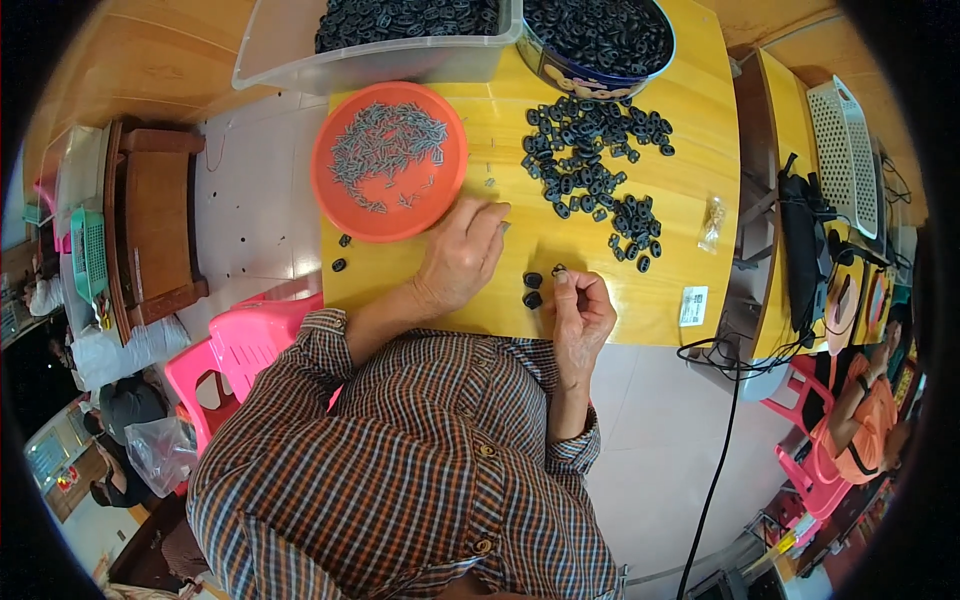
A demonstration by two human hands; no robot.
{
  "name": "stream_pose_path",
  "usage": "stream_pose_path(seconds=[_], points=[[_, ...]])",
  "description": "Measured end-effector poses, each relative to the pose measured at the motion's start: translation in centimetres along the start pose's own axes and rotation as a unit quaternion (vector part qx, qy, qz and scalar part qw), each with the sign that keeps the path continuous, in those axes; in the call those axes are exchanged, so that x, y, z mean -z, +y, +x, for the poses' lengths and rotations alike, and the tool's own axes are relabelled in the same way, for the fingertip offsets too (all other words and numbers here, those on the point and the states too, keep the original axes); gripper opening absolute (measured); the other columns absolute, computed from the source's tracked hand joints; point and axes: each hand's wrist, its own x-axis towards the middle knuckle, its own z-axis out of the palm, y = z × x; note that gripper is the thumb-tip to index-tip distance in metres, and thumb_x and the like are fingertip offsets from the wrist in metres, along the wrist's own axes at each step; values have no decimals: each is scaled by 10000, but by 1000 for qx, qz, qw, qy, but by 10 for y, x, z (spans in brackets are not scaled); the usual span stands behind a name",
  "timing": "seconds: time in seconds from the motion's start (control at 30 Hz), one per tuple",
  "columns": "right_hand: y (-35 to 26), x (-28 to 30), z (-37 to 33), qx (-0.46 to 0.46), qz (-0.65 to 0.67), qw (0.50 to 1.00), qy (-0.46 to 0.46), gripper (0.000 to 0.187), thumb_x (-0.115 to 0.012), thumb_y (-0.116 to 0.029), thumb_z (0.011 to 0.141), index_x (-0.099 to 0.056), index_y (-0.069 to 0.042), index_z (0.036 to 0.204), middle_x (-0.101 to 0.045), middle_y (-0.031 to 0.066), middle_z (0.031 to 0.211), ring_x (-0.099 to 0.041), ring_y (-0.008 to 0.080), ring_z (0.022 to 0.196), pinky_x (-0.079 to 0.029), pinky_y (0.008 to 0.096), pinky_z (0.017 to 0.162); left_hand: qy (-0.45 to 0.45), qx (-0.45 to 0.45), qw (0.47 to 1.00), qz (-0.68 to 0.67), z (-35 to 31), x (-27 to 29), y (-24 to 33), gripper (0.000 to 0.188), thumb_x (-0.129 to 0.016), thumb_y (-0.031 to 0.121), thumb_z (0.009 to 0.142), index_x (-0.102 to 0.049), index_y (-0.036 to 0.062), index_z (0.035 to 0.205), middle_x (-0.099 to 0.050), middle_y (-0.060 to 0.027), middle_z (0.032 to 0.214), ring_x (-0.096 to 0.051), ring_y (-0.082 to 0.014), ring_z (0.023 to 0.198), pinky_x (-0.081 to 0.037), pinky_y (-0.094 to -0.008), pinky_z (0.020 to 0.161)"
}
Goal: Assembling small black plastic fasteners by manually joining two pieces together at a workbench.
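Right hand pinching small black ring at fingertips, raised for fitting; two black pieces lying just beside. Left hand nipping thin metal pin, orange pin plate adjoining for supply.

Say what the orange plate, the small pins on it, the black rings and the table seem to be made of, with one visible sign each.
Orange plate: probably plastic, an even bright colour with a smooth moulded rim.
Pins: likely metal, grey and thin with a dull shine.
Black rings: rubber or plastic, matte black; the picture leaves it open.
Table: wood or wood veneer, yellow with faint grain and a glossy finish.
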Motion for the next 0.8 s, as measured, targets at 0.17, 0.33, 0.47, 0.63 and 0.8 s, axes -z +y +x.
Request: stream_pose_path(seconds=[0.17, 0.33, 0.47, 0.63, 0.8], points=[[2, -1, 0, 4, 16, 1000, 9, 149, -632, -154, 885, -580, -22, 838, -541, -22, 679, -476, 43, 560, -400, 184, 527, 25, -60, 998, 4, 1, -2, -2, 323, -582, -143, 699, -582, -63, 1012, -546, -188, 1011, -579, -318, 821, -496, -359, 712], [0, -2, 0, 7, 0, 1000, 2, 141, -629, -149, 886, -582, -23, 842, -544, -20, 680, -479, 43, 562, -400, 183, 530, 4, -70, 995, 65, 9, -7, -7, 360, -584, -60, 703, -532, -135, 1051, -493, -251, 1100, -522, -363, 980, -464, -408, 855], [-1, -2, 0, -4, 7, 1000, 3, 120, -615, -118, 888, -573, -12, 850, -556, -7, 697, -483, 42, 586, -403, 182, 537, -25, -69, 989, 130, 17, -11, 3, 371, -580, -46, 735, -497, -135, 1086, -479, -245, 1138, -464, -394, 1108, -418, -439, 936], [-2, -2, -1, -4, 7, 1000, 5, 140, -630, -151, 883, -587, -21, 851, -556, -15, 689, -487, 44, 567, -413, 181, 540, -65, -68, 990, 109, 8, -13, 2, 387, -585, -1, 734, -507, -137, 1088, -476, -248, 1174, -435, -398, 1157, -405, -440, 969], [-6, -3, 0, -8, -4, 1000, 12, 140, -630, -154, 883, -590, -24, 852, -559, -16, 691, -488, 43, 571, -408, 178, 538, -64, -109, 992, 2, -3, -14, 1, 341, -572, -90, 707, -543, -108, 1047, -520, -213, 1111, -506, -383, 1078, -448, -424, 917]])
